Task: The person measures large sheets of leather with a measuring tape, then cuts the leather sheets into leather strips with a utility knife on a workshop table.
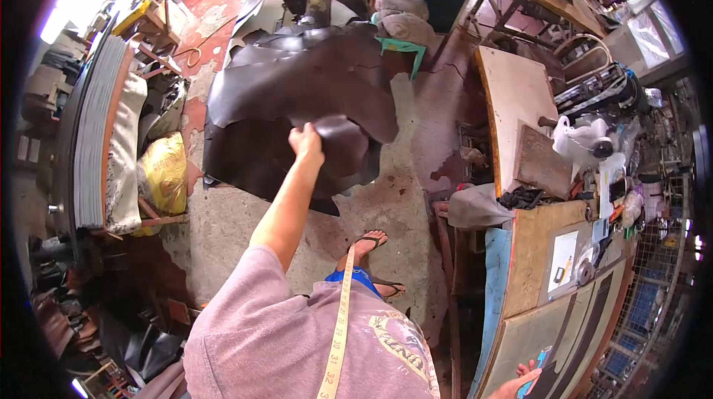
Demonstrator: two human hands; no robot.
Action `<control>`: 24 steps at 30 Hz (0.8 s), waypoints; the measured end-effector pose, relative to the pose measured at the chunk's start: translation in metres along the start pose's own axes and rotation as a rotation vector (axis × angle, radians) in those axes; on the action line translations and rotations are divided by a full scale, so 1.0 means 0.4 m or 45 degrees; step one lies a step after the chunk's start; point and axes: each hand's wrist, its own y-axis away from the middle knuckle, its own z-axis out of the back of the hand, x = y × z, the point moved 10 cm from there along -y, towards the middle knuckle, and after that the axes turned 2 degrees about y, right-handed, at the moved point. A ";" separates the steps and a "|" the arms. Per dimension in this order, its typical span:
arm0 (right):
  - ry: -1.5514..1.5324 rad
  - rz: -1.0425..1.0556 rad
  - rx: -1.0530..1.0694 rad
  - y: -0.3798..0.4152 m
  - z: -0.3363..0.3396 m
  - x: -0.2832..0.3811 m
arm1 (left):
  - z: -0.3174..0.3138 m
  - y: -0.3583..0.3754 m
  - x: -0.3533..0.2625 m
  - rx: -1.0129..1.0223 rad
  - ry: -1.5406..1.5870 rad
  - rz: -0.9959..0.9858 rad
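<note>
Ahead, left of centre, dark leather (297, 91) spreads mostly beyond the left hand (308, 143), the nearer one, its fingers closed on a fold; the right hand (520, 385), near right by the bench (523, 269), grips a blue cutter (543, 359).

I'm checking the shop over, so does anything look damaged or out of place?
The floor looks damaged: its red paint is patchy and worn, left of the leather. The leather, under the left hand, lies rumpled and uneven-edged, though that may be normal.
</note>
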 end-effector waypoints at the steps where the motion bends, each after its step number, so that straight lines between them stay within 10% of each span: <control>1: -0.009 -0.005 -0.003 -0.001 0.005 0.015 | 0.036 0.033 -0.049 0.050 0.080 0.020; 12: -0.214 -0.093 -0.052 0.038 0.099 -0.115 | 0.082 0.017 -0.078 0.438 -0.195 0.139; 16: -0.190 -0.263 0.078 0.089 0.165 -0.381 | 0.248 0.127 -0.124 -0.051 -1.213 -0.597; 19: -0.012 -0.158 -0.035 0.181 0.260 -0.372 | 0.197 0.347 0.026 0.378 -1.232 -1.427; 20: 0.227 -0.128 -0.037 0.194 0.315 -0.345 | 0.180 0.509 0.042 0.657 -1.126 -1.098; 24: 0.057 -0.361 -0.253 0.402 0.575 -0.571 | 0.157 1.024 0.429 1.735 -1.037 -1.175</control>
